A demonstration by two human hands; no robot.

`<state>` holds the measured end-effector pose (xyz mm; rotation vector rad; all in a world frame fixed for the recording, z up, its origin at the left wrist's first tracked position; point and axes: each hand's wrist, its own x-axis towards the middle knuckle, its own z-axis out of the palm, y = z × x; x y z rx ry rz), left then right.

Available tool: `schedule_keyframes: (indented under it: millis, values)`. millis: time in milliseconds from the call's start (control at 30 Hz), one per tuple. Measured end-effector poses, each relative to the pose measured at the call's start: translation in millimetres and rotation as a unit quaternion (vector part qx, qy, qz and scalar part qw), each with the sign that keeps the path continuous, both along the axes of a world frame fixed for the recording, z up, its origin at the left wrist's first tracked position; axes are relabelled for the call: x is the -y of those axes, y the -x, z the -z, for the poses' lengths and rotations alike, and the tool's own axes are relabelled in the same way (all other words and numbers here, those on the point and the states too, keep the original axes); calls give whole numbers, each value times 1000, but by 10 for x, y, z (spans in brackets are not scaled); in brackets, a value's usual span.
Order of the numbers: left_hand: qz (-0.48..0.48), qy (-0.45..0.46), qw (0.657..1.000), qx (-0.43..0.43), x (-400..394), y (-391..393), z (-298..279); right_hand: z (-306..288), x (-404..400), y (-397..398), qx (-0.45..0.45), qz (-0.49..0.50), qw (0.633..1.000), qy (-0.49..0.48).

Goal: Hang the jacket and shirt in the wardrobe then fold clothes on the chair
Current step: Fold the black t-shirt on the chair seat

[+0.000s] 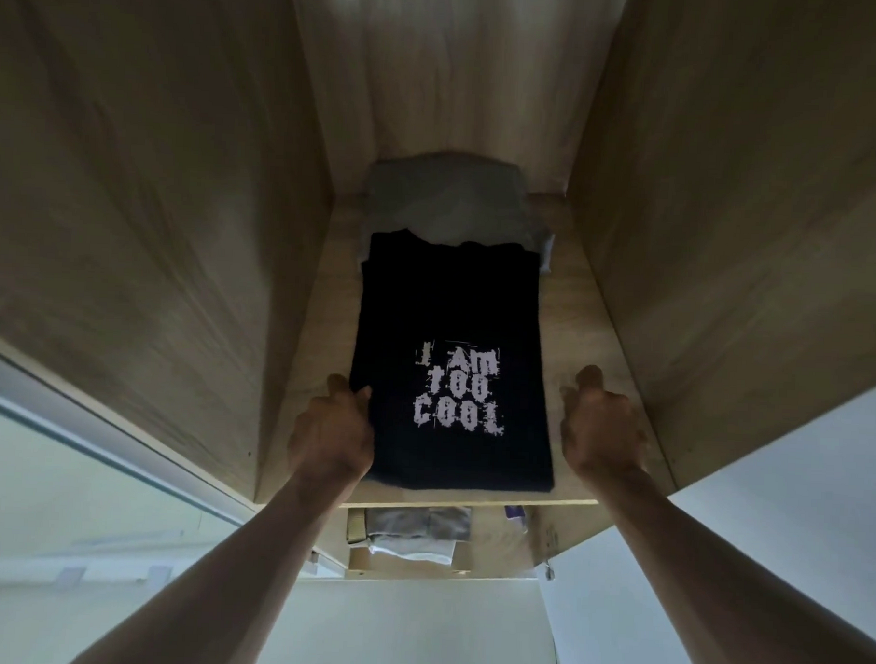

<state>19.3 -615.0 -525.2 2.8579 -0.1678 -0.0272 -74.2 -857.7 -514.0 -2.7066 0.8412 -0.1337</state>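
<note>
A folded black T-shirt (451, 332) with pale "I AM TOO COOL" lettering lies flat on a wooden wardrobe shelf (587, 308). My left hand (334, 427) is at the shirt's near left edge, with its thumb on top of the fabric and the fingers hidden underneath, pinching that edge. My right hand (602, 429) hovers over bare shelf just right of the shirt, a small gap away, thumb pointing forward and holding nothing. Its fingers are hidden behind the back of the hand.
A folded grey garment (447, 196) lies behind the black shirt at the back of the shelf. Wooden side walls (155, 219) close in on both sides. Below the shelf's front edge, a lower shelf holds folded grey and white clothes (412, 531).
</note>
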Motion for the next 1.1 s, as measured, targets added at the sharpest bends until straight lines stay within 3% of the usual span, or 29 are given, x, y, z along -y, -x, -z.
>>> schedule_keyframes:
  millis: [133,433,633,733,833,933,1100]
  values:
    - [-18,15,999,-40,97,126,-135,-109,-315,-45,-9,31,999,-2]
    - [-28,25,999,-34,162,209,-192,-20,-272,-85,-27,-58,995,80]
    - [-75,11,996,39,212,268,-162,-11,-358,-110,-25,-38,991,129]
    - [68,19,989,131,309,200,-87,-61,-472,-256,28,-132,985,106]
    - [201,32,977,70,436,153,32,-14,-620,-362,-2,-206,979,6]
    - [175,28,984,-24,456,172,141,153,-591,-314,-52,-196,979,-9]
    - [160,1,986,-40,362,185,124,200,-531,-288,-68,-168,983,-1]
